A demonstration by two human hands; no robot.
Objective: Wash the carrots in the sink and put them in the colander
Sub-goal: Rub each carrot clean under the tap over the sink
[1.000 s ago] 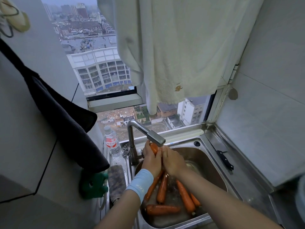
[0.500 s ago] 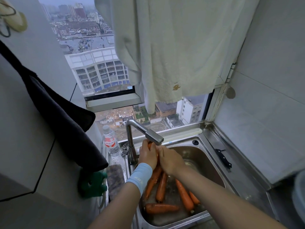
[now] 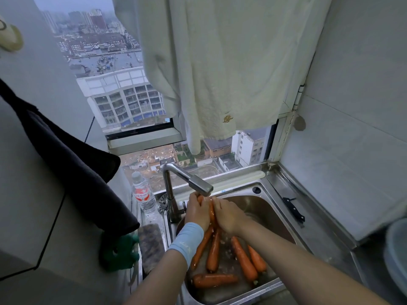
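Carrot slid lower; left hand and right hand fingers grip it over steel sink below window.

One wide-angle view, worn at head height, looks forward and steeply down, facing the far window. The sink lies close, low and just right of centre. The left hand and right hand reach in from the near edge, meeting around a carrot. Walls fill the left and right sides.
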